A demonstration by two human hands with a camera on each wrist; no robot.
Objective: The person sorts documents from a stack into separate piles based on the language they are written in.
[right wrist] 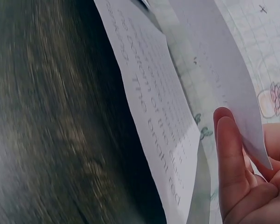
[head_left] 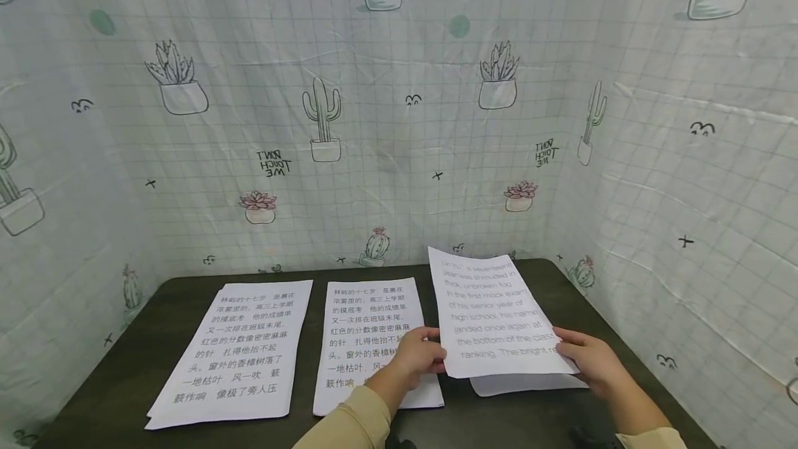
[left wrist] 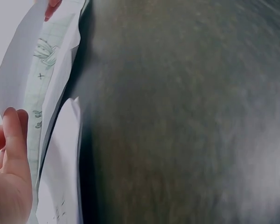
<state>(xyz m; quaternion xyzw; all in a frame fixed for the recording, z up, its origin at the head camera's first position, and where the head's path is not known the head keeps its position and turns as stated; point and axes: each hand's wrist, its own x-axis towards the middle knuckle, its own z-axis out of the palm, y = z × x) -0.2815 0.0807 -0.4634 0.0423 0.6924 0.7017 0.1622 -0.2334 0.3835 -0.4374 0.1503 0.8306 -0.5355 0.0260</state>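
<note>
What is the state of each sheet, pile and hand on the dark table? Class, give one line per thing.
White sheet printed in English: lifted off the table, tilted, held at its bottom corners.
White paper under the lifted sheet: lying flat.
Middle white pile printed in Chinese: flat, its lower right under the left wrist.
Left white pile printed in Chinese: flat, untouched.
Left hand: pinching the lifted sheet.
Right hand: pinching the lifted sheet.

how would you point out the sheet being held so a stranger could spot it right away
Start at the dark table, where paper stacks lie in a row. At the right end, the left hand and right hand lift one sheet off the table. It alone carries English print; the others are Chinese.
</note>
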